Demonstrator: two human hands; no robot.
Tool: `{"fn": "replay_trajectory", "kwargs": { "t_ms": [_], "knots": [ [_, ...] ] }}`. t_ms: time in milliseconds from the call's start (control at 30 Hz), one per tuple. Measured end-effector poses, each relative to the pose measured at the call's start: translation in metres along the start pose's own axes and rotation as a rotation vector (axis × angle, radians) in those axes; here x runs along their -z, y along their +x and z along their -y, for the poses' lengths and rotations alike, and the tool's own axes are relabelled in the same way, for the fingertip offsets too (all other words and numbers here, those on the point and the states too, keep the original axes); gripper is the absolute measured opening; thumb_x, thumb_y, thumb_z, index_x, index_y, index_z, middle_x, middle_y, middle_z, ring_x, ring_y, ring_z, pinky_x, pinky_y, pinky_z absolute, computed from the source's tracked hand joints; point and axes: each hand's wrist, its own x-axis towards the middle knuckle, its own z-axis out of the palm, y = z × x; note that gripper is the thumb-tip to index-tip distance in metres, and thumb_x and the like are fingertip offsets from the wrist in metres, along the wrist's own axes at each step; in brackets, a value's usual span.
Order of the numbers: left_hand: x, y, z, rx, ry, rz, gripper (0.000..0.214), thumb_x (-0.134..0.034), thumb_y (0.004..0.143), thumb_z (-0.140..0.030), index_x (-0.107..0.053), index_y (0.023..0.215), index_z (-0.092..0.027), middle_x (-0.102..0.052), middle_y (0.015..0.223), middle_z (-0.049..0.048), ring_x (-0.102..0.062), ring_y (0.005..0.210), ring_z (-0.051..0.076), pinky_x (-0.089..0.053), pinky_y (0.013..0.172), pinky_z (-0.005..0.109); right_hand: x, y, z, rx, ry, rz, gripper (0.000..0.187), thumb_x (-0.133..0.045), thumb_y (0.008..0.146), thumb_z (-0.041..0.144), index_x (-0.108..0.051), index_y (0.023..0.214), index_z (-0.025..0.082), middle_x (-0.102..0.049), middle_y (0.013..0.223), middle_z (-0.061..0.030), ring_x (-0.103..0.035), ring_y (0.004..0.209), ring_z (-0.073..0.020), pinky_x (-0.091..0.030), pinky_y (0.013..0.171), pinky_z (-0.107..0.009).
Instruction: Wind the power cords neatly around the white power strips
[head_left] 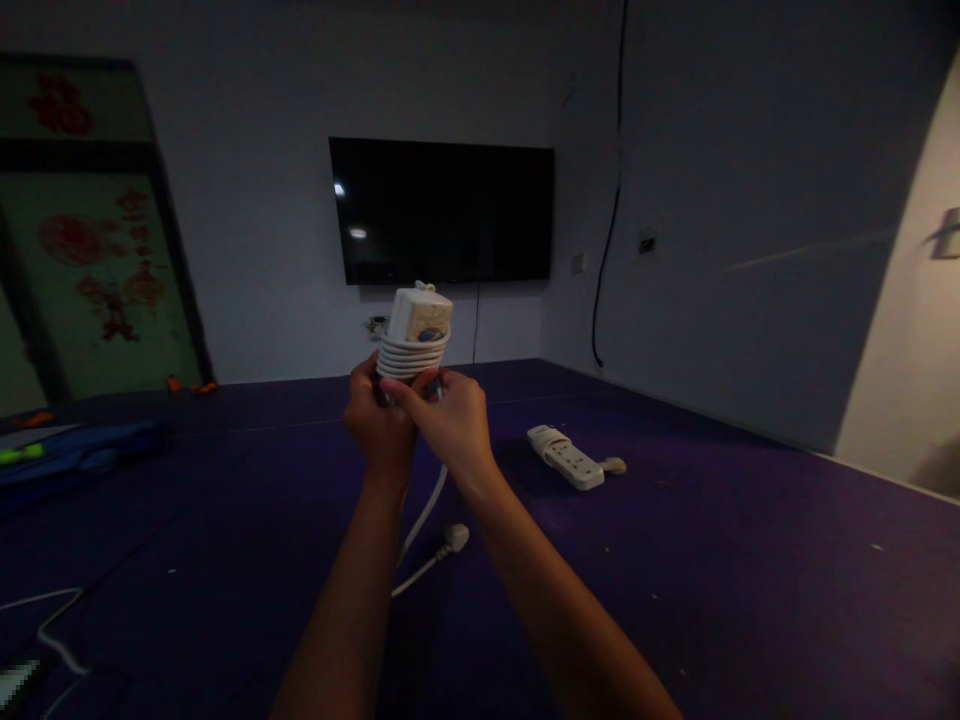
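Observation:
A white power strip [422, 314], held up end-on above the table, has several turns of its white cord [411, 358] wound around it. Around its lower part my left hand [375, 412] is closed, gripping it from the left. My right hand [455, 410] is closed at the front right of the windings, thumb and fingers pinched on the cord; the exact grip is partly hidden. From the hands the loose cord hangs to the table and ends in a white plug [455, 538]. To the right lies a second white power strip [574, 462], its cord wrapped around one end.
The purple table [720, 590] spreads beneath. Blue cloth [97, 447] lies at the left, with a thin white cable [64, 645] and a blurred device at the lower left corner. A television [450, 210] hangs on the wall; a black cable [611, 230] runs down at the right.

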Motion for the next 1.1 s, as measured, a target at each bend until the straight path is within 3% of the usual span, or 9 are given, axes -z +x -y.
{"fn": "replay_trajectory", "kwargs": {
  "t_ms": [133, 300, 467, 567, 700, 867, 967, 1100],
  "knots": [
    [0.000, -0.003, -0.002, -0.082, 0.076, 0.007, 0.053, -0.079, 0.062, -0.042, -0.062, 0.107, -0.021, -0.071, 0.103, 0.0088, -0.068, 0.089, 0.024, -0.049, 0.077, 0.032, 0.001, 0.002, -0.003, -0.040, -0.078, -0.057, 0.041, -0.069, 0.064, 0.056, -0.062, 0.065, 0.016, -0.065, 0.065, -0.0052, -0.058, 0.059, -0.0151, -0.040, 0.052, -0.024],
    [-0.003, -0.003, 0.002, -0.080, 0.028, 0.091, 0.058, -0.079, 0.062, -0.040, -0.060, 0.113, -0.022, -0.071, 0.107, 0.0088, -0.068, 0.090, 0.024, -0.050, 0.077, 0.033, 0.001, 0.008, -0.011, -0.064, -0.087, -0.054, 0.041, -0.067, 0.067, 0.057, -0.065, 0.066, 0.015, -0.067, 0.065, -0.0070, -0.062, 0.062, -0.0176, -0.043, 0.054, -0.025],
    [0.000, 0.007, 0.006, -0.085, -0.210, 0.401, 0.057, -0.075, 0.067, -0.038, -0.059, 0.119, -0.019, -0.069, 0.109, 0.0105, -0.066, 0.095, 0.022, -0.051, 0.083, 0.034, 0.014, 0.021, -0.021, -0.041, 0.059, -0.007, 0.047, -0.067, 0.068, 0.057, -0.072, 0.082, 0.013, -0.070, 0.070, -0.0075, -0.066, 0.069, -0.0197, -0.047, 0.061, -0.027],
    [0.004, 0.017, 0.004, 0.044, -0.382, 0.552, 0.056, -0.070, 0.072, -0.040, -0.058, 0.121, -0.017, -0.070, 0.106, 0.0106, -0.066, 0.095, 0.022, -0.051, 0.082, 0.033, 0.021, 0.025, -0.022, -0.020, 0.180, 0.023, 0.048, -0.067, 0.070, 0.055, -0.073, 0.088, 0.011, -0.072, 0.077, -0.0088, -0.066, 0.074, -0.0204, -0.048, 0.062, -0.027],
    [0.005, 0.024, 0.004, 0.271, -0.565, 0.588, 0.049, -0.058, 0.080, -0.054, -0.066, 0.110, -0.017, -0.069, 0.113, 0.0107, -0.062, 0.107, 0.024, -0.049, 0.091, 0.035, 0.021, 0.024, -0.021, 0.017, 0.224, 0.086, 0.046, -0.068, 0.070, 0.051, -0.072, 0.091, 0.010, -0.072, 0.081, -0.0088, -0.065, 0.075, -0.0192, -0.048, 0.063, -0.025],
    [0.000, 0.022, 0.016, 0.451, -0.659, 0.671, 0.059, -0.056, 0.072, -0.069, -0.071, 0.096, -0.018, -0.072, 0.101, 0.0102, -0.064, 0.102, 0.026, -0.051, 0.084, 0.034, 0.015, 0.019, -0.017, 0.049, 0.177, 0.147, 0.041, -0.071, 0.067, 0.049, -0.070, 0.085, 0.012, -0.069, 0.072, -0.0047, -0.061, 0.067, -0.0153, -0.046, 0.060, -0.024],
    [-0.002, 0.020, 0.021, 0.468, -0.688, 0.645, 0.064, -0.055, 0.067, -0.075, -0.071, 0.090, -0.018, -0.073, 0.090, 0.0111, -0.067, 0.088, 0.026, -0.054, 0.074, 0.034, 0.015, 0.017, -0.012, 0.050, 0.194, 0.165, 0.038, -0.072, 0.066, 0.047, -0.069, 0.082, 0.013, -0.068, 0.071, -0.0032, -0.058, 0.064, -0.0135, -0.043, 0.055, -0.022],
    [0.002, 0.020, 0.016, 0.379, -0.659, 0.544, 0.059, -0.060, 0.066, -0.072, -0.071, 0.083, -0.017, -0.071, 0.079, 0.0103, -0.067, 0.078, 0.024, -0.053, 0.068, 0.034, 0.020, 0.015, -0.007, 0.034, 0.181, 0.177, 0.038, -0.073, 0.065, 0.049, -0.069, 0.078, 0.013, -0.063, 0.064, -0.0011, -0.051, 0.055, -0.0102, -0.036, 0.048, -0.021]
  ]
}}
